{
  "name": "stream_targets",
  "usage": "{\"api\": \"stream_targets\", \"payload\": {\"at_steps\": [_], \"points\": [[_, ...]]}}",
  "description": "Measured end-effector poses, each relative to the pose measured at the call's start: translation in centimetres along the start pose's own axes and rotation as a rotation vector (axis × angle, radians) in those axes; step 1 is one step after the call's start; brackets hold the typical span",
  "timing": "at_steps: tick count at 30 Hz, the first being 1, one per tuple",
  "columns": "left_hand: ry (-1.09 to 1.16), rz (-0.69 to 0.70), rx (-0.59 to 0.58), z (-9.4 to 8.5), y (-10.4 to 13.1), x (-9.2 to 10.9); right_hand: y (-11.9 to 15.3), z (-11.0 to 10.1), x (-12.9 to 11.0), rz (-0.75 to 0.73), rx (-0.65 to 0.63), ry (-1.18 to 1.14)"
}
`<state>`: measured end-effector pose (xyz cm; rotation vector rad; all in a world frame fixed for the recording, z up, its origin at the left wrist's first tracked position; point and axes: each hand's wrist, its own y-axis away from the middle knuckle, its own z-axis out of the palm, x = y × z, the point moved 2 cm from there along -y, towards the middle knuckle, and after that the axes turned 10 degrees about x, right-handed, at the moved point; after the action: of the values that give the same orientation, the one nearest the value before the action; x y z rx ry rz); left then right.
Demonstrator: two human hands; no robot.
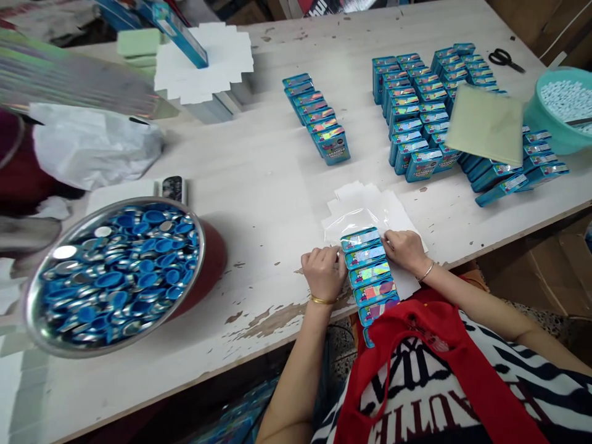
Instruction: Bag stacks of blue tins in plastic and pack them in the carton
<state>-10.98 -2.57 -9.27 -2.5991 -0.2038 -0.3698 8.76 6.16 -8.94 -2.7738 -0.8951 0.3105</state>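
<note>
Landmark: a row of blue boxes (370,271), seen at the near edge of the table (259,185), its near end partly covered by a red apron (416,324). Clear film (356,222) is spread at the row's far end, over white sheets (400,216). The left hand (322,271) is held just beside the row's left side, fingers curled in and together. The right hand (406,251) is placed at the row's right side near its far end, fingers likewise curled; whether film is clamped by either hand cannot be told.

Well left of the row, a metal bowl (215,246) is filled with blue-and-silver caps (118,277). Beyond the row, slightly left, a shorter row (317,117) is set out. Beyond and right of the row, a larger group of similar boxes (411,117) is arranged, partly covered by a pale yellow slab (485,126). Farther right of the row, scissors (506,60) and a turquoise tub (546,126) are noted.
</note>
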Motion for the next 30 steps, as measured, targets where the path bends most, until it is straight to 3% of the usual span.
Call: {"api": "stream_targets", "payload": {"at_steps": [6,13,16,21,25,28,30], "points": [[0.018,0.008,-0.068,1.1,0.9,-0.6,0.4,0.6,0.0,0.028,-0.022,-0.011],[0.077,-0.146,-0.059,2.7,0.4,-1.2,0.5,0.7,-0.1,0.019,-0.040,-0.049],[0.096,-0.152,-0.067,2.4,1.0,-1.2,0.8,0.3,-0.3,-0.007,-0.048,-0.070],[0.177,-0.111,-0.087,1.1,4.0,-0.3,2.1,-0.6,-0.8,-0.052,-0.081,-0.133],[0.228,-0.186,0.005,0.3,5.0,-0.2,2.2,-1.2,-0.8,-0.024,-0.106,-0.164],[0.217,-0.236,0.146,-0.4,3.6,-0.5,1.0,-2.0,-0.7,0.029,-0.046,-0.167],[0.186,-0.175,0.207,-0.9,2.2,-0.5,0.1,-2.5,-0.8,0.019,-0.009,-0.154]]}}
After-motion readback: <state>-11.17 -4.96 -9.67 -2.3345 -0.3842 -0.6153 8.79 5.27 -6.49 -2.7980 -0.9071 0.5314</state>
